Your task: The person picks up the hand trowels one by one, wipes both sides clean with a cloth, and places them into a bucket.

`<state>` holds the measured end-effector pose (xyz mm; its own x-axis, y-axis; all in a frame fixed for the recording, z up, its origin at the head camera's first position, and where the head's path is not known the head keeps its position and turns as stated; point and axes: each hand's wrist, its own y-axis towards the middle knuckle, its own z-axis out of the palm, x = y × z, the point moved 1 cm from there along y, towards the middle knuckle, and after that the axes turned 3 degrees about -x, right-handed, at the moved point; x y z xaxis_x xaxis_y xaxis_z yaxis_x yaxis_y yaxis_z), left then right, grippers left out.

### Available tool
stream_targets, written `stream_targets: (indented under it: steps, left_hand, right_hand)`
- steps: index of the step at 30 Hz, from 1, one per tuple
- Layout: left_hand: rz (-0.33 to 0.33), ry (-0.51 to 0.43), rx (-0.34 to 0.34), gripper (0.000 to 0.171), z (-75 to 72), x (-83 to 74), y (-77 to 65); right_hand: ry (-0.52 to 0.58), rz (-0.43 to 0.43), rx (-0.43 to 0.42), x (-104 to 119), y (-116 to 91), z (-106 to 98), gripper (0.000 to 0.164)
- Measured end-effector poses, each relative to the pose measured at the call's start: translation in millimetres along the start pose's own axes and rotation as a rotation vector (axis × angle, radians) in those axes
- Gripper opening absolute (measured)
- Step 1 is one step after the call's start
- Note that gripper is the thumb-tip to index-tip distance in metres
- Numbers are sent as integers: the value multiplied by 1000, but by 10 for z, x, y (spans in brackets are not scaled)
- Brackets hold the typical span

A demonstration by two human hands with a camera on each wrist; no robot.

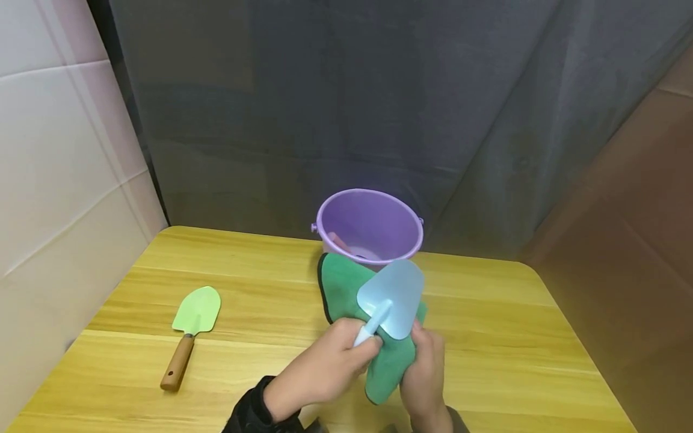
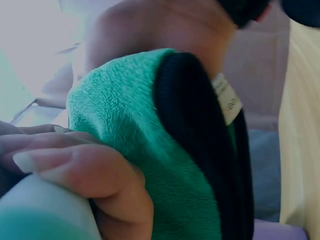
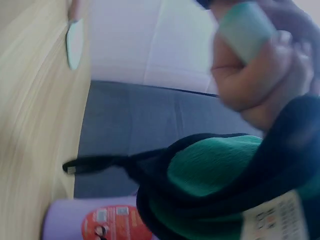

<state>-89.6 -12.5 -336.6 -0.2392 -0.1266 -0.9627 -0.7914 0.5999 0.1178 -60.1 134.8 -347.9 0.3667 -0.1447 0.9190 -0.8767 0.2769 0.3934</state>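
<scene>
My left hand grips the pale handle of a light blue garden trowel, its blade tilted up and to the right. A green cloth with black edging lies behind and below the blade. My right hand holds this cloth near the blade's right edge. In the left wrist view, curled fingers wrap the handle beside the cloth's plush face. The right wrist view shows the handle's end in the left hand, and the cloth's white label and black hanging loop.
Just beyond the hands stands a purple bucket with a pink object inside. A green trowel with a wooden handle lies on the left of the wooden table. A dark curtain hangs behind.
</scene>
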Motion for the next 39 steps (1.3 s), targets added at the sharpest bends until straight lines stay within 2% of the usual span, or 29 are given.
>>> stream_targets:
  steps: [3, 6, 8, 9, 15, 18, 21, 29, 33, 39]
  left_hand:
    - [-23, -39, 19, 41, -26, -44, -37]
    - [-53, -76, 29, 40, -35, -57, -51]
    - [-68, -96, 26, 39, -34, -47, -47]
    - [-74, -103, 21, 39, -31, -37, -43]
    - [-80, -114, 30, 39, -13, 41, 25]
    - [-60, -61, 37, 41, -16, 85, 49]
    - [-50, -16, 44, 41, -12, 133, 63]
    - [-109, -11, 41, 41, 106, 228, 119]
    - [-118, 19, -6, 35, 130, 239, 148]
    - [-206, 14, -89, 22, 40, 207, 156]
  right_hand:
    - [-54, -148, -27, -38, -44, 29, 55]
    - [-64, -230, -36, -63, -59, 43, 53]
    - [-56, -204, -39, -62, -61, 51, 53]
    - [-43, -166, -36, -58, -60, 55, 54]
    - [79, 128, -32, -4, -31, 45, 56]
    - [130, 171, -23, 10, 3, 16, 53]
    - [196, 176, -25, 10, 53, -19, 50]
    - [357, 151, -101, 44, 194, -176, 50]
    - [437, 126, -144, 70, 276, -274, 47]
    - [690, 90, -268, 62, 388, -448, 43]
